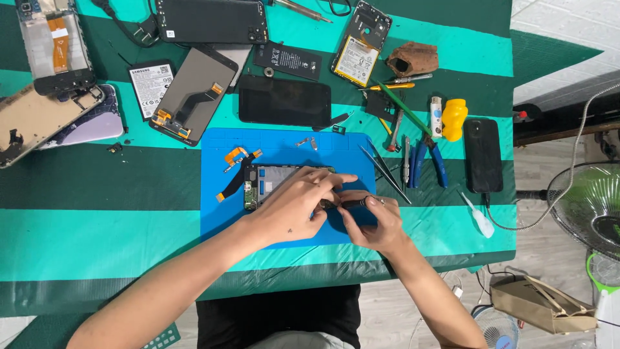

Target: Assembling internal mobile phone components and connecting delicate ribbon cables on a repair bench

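The opened phone (274,184) lay face-down on the blue work mat (223,223), near the mat's middle, its back off and the circuit board showing. My left hand (294,207) covered its right half, palm down, fingers stretched across to the phone's far corner and pressing it flat; those fingers were spread rather than closed round anything. My right hand (374,220) came in from the other side, knuckles up, thumb and fingers pinched shut on the small screwdriver (349,203), whose tip pointed left under my left fingertips.

I judged the main risk to be the tip slipping. It was buried beneath my own fingers, so I could hardly see where it sat; a skid could have gouged the board or jabbed my left hand. Any screw coming free was tiny enough to roll off the mat onto the striped green cloth (97,239) and vanish. The loose flex cable (234,176) lay just beside the phone's left edge, and a shove from my left wrist could have creased it.

Both forearms angled in from the near table edge and met over the mat, wrists low. Tweezers (386,171) lay just to the right of the phone, blue-handled pliers (427,155) further right, and spare screens, batteries and frames crowded the far side of the table.
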